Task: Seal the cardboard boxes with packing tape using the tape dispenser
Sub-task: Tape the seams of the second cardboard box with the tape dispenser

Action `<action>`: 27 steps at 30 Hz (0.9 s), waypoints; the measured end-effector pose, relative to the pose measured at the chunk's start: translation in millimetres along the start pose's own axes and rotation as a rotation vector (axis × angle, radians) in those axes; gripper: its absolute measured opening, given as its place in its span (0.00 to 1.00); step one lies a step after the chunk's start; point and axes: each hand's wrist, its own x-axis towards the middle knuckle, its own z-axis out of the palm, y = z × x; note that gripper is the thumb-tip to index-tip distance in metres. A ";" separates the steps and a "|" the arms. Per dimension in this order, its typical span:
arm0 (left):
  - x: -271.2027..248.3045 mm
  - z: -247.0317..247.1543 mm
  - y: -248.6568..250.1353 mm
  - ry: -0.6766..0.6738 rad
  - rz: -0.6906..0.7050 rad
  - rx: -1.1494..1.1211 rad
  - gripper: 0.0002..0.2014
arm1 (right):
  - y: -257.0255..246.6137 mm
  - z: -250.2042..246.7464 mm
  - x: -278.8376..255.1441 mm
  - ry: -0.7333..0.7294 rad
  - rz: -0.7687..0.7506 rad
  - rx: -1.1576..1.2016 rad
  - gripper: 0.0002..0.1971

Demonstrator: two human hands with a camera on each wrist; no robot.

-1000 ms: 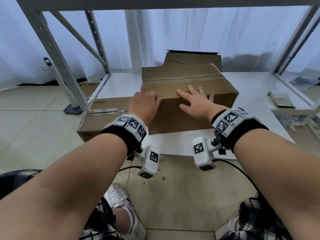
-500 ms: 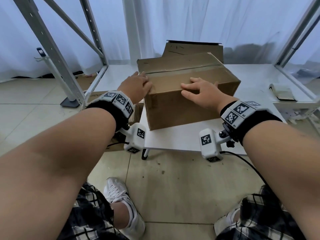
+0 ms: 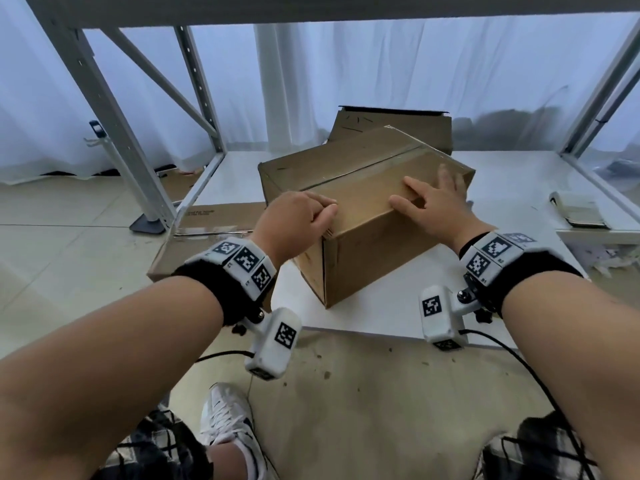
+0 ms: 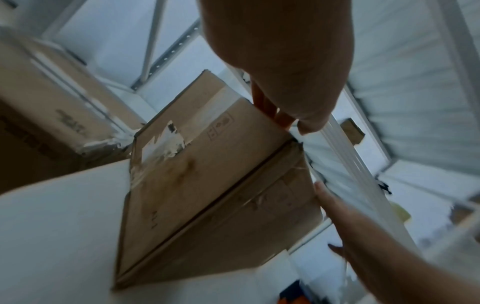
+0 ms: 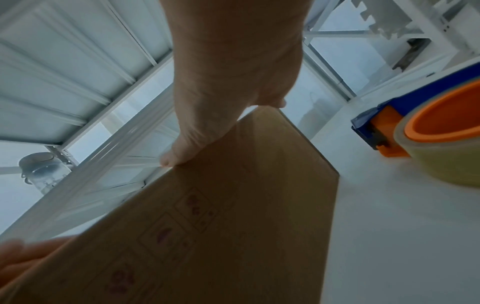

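A brown cardboard box (image 3: 349,174) stands on the white table (image 3: 519,188), turned so one corner points toward me. Its top flaps are shut, with a seam running across. My left hand (image 3: 301,220) grips the near left top corner, fingers curled over the edge (image 4: 270,111). My right hand (image 3: 433,206) lies on the right of the top with fingers straight and spread. In the right wrist view the tape dispenser (image 5: 439,131), blue and orange with a roll of clear tape, sits on the table right of the box (image 5: 233,226). The head view does not show the dispenser.
A second cardboard box (image 3: 398,126) stands behind the first. A flat carton (image 3: 207,233) lies on the floor at the table's left, beside a grey shelf upright (image 3: 104,109). A small booklet (image 3: 578,213) lies at the table's right edge.
The box has turned counter-clockwise on the table, from square-on to corner-first. Both hands have stayed on its top and moved with it.
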 end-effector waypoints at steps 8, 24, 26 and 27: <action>12.1 3.8 -22.4 -0.198 -0.040 0.053 0.21 | -31.2 23.9 -6.3 -0.053 0.169 0.482 0.39; 35.4 17.1 9.6 -0.134 0.134 0.346 0.43 | -7.7 -2.8 23.0 -0.073 0.036 0.391 0.27; 46.5 39.2 37.1 -0.093 0.123 0.334 0.41 | 14.6 -15.1 21.2 -0.045 0.056 0.323 0.29; 51.5 48.7 49.0 -0.076 0.115 0.335 0.39 | 28.0 -19.7 18.8 -0.027 0.089 0.288 0.30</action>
